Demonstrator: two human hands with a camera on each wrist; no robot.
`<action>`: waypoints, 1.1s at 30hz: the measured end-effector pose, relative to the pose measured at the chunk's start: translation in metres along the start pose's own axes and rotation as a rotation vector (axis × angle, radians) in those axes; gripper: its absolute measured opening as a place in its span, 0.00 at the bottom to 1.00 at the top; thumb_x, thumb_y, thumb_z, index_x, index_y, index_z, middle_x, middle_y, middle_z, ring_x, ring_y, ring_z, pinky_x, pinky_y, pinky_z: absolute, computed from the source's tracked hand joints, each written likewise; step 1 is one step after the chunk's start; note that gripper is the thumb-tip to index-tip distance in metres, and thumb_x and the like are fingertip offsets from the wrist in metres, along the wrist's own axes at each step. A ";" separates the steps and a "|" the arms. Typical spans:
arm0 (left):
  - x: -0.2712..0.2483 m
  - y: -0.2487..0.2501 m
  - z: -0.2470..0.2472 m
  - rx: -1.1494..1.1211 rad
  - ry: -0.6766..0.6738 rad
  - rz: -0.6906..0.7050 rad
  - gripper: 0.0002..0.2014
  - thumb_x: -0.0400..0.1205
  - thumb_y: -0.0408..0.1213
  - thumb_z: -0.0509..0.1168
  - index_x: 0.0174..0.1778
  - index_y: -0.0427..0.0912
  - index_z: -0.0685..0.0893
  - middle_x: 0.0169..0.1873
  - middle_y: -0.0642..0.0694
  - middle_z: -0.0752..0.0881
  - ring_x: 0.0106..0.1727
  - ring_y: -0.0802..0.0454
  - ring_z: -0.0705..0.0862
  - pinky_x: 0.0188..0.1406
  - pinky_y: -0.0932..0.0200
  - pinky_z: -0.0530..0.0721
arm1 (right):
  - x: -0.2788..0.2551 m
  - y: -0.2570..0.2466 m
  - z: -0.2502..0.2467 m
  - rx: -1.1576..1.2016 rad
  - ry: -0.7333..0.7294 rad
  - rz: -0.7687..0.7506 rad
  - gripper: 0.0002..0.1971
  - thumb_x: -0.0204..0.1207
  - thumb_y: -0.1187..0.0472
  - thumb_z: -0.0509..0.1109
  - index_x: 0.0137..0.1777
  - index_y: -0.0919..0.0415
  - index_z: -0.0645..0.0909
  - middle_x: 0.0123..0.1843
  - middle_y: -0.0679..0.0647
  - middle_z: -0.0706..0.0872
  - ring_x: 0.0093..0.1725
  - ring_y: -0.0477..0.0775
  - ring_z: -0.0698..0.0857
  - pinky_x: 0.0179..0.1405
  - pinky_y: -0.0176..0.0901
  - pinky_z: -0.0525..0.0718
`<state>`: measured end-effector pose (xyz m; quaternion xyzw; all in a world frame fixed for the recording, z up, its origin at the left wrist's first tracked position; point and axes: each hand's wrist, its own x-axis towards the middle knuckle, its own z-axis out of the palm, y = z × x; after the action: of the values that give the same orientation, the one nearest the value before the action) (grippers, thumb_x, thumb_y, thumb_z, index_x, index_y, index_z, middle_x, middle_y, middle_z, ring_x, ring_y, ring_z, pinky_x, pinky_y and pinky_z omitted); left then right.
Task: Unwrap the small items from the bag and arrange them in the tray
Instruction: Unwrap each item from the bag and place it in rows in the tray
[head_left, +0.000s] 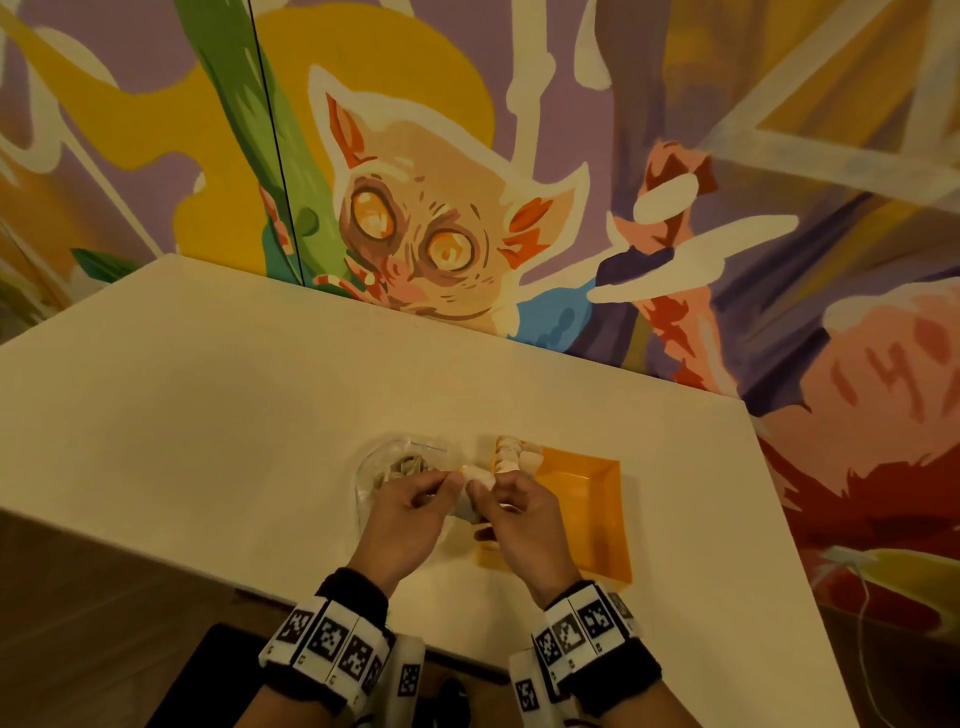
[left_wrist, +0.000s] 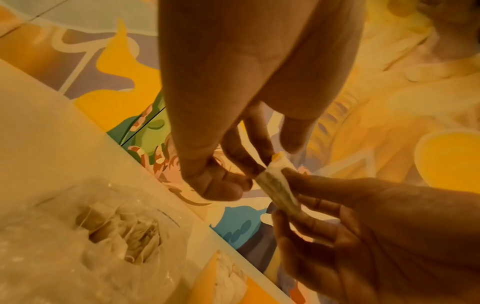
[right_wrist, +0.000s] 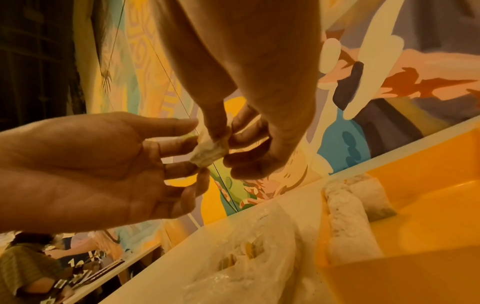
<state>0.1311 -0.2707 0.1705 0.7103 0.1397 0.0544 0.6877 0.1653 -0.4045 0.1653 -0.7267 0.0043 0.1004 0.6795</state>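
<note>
Here both hands (head_left: 410, 512) (head_left: 524, 512) pinch small packet (head_left: 478, 475) above bag (head_left: 384, 462), beside tray (head_left: 597, 499).

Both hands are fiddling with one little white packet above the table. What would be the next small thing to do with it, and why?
Probably pull the wrapping apart. The left hand and right hand each pinch an end of the small packet, held above the table between the clear bag and the orange tray, where earlier items already lie in a row.
</note>
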 end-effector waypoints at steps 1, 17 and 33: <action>0.000 0.001 0.000 0.037 -0.028 0.028 0.06 0.82 0.40 0.68 0.46 0.53 0.91 0.40 0.59 0.91 0.39 0.66 0.85 0.40 0.67 0.80 | 0.000 0.000 -0.003 -0.020 -0.002 -0.015 0.06 0.76 0.60 0.75 0.44 0.60 0.81 0.39 0.58 0.86 0.37 0.50 0.87 0.36 0.53 0.89; 0.012 0.001 0.007 0.175 -0.083 0.218 0.10 0.81 0.33 0.70 0.46 0.55 0.90 0.39 0.67 0.89 0.43 0.67 0.85 0.44 0.73 0.79 | 0.005 0.007 -0.022 -0.057 0.063 -0.128 0.08 0.69 0.59 0.81 0.45 0.60 0.88 0.40 0.57 0.91 0.39 0.48 0.88 0.39 0.41 0.84; 0.049 -0.038 0.033 0.449 -0.070 0.003 0.12 0.85 0.37 0.64 0.63 0.44 0.85 0.55 0.51 0.88 0.54 0.56 0.85 0.56 0.64 0.82 | 0.073 0.017 -0.068 -0.521 0.033 0.023 0.10 0.70 0.54 0.80 0.31 0.48 0.83 0.32 0.46 0.86 0.33 0.49 0.83 0.35 0.43 0.82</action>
<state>0.1823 -0.2883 0.1254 0.8473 0.1231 -0.0016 0.5166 0.2435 -0.4633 0.1416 -0.8788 -0.0023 0.0940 0.4679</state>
